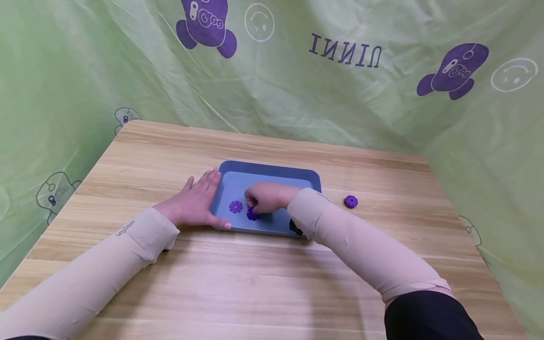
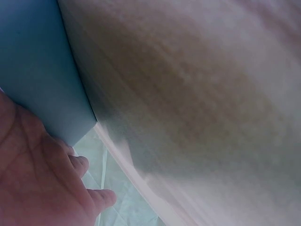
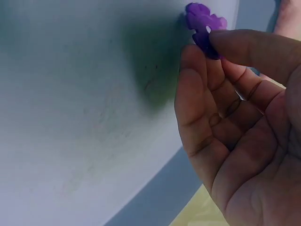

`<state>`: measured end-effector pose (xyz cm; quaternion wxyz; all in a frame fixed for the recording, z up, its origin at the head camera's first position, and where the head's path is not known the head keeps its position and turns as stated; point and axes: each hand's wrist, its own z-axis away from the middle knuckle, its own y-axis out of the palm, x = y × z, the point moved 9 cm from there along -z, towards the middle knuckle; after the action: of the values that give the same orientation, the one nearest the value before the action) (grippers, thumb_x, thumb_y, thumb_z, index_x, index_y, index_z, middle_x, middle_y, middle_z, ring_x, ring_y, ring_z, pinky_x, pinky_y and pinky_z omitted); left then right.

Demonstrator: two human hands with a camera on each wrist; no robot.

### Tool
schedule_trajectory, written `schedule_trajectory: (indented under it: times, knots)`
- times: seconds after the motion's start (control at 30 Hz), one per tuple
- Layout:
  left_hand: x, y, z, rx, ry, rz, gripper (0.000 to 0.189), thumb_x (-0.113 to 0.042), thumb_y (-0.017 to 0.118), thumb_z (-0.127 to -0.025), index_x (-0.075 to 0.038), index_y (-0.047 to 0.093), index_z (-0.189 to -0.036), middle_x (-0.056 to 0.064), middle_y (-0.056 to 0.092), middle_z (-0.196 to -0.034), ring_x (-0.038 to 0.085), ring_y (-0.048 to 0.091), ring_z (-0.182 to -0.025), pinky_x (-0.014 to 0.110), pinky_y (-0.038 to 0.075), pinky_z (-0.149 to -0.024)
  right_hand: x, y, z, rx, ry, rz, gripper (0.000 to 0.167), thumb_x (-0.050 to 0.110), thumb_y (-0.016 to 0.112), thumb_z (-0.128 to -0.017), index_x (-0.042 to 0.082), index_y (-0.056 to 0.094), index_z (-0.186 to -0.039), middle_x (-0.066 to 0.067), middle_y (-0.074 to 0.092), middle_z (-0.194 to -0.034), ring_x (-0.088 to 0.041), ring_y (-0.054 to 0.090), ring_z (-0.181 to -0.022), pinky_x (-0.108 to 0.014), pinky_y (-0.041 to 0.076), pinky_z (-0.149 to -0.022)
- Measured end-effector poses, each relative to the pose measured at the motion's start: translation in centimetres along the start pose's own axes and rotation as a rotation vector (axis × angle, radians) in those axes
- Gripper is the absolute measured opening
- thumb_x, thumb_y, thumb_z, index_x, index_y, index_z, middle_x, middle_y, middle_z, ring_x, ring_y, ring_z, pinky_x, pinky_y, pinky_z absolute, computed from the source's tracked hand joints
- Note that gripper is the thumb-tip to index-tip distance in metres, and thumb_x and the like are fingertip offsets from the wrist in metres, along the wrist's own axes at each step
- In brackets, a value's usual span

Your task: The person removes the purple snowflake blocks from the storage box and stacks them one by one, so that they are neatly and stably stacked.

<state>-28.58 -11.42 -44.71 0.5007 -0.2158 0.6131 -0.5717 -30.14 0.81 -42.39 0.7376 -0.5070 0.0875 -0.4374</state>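
A blue tray [image 1: 238, 184] lies on the wooden table. My left hand [image 1: 197, 200] rests along its left side with the fingers spread, the thumb at the near rim. In the left wrist view, the palm is beside the tray's outer wall [image 2: 40, 70]. Inside the tray, my right hand [image 1: 269, 194] pinches a purple snowflake disc [image 3: 202, 21] between thumb and fingertips, low over the tray floor. Just left of it, another flat purple disc [image 1: 235, 207] with a notched edge lies on the tray floor.
Right of the tray, a small stack of purple discs [image 1: 351, 201] sits on the wooden table [image 1: 255, 283]. Behind the table hangs a green printed curtain [image 1: 297, 104]. A black object [image 1: 295, 228] shows under my right wrist at the tray's near right corner.
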Motion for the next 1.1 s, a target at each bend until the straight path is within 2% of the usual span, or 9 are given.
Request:
schedule_trajectory:
  times: [0.23,0.47,0.83,1.1]
  knots:
    - [-0.1,-0.1,0.0,-0.001,-0.002,0.007,0.145,-0.080,0.073,-0.073,0.013,0.002,-0.159,0.029,-0.002,-0.169,0.043,-0.002,-0.156,0.070,0.000,-0.119,-1.6,-0.8,1.3,-0.023,0.011,-0.032,0.005,0.003,0.061,-0.098,0.007,0.064,-0.095,-0.001,0.058,-0.085,-0.015,0.053,-0.081,-0.025,0.044,-0.072]
    - [-0.1,-0.2,0.1,0.001,-0.007,0.006,0.145,-0.079,0.074,-0.074,0.013,0.002,-0.159,0.029,-0.002,-0.169,0.043,-0.001,-0.156,0.071,0.000,-0.118,-2.8,-1.4,2.8,-0.050,0.033,-0.019,0.006,0.007,0.062,-0.100,0.010,0.066,-0.095,0.000,0.059,-0.084,-0.014,0.054,-0.079,-0.026,0.043,-0.069]
    - [-0.2,-0.2,0.2,0.011,-0.004,-0.002,0.145,-0.080,0.073,-0.074,0.012,0.001,-0.159,0.029,-0.003,-0.169,0.043,-0.002,-0.156,0.070,0.000,-0.119,-3.8,-1.5,4.2,-0.044,0.053,-0.061,0.005,0.008,0.061,-0.100,0.010,0.065,-0.098,-0.001,0.060,-0.086,-0.016,0.055,-0.081,-0.027,0.044,-0.070]
    - [-0.2,-0.3,0.3,0.014,-0.007,0.000,0.145,-0.079,0.073,-0.074,0.012,0.001,-0.159,0.029,-0.003,-0.169,0.043,-0.002,-0.156,0.070,0.000,-0.119,-4.5,-1.8,4.8,-0.052,0.056,-0.051,0.007,0.008,0.059,-0.100,0.010,0.066,-0.098,-0.001,0.063,-0.089,-0.017,0.056,-0.085,-0.029,0.047,-0.077]
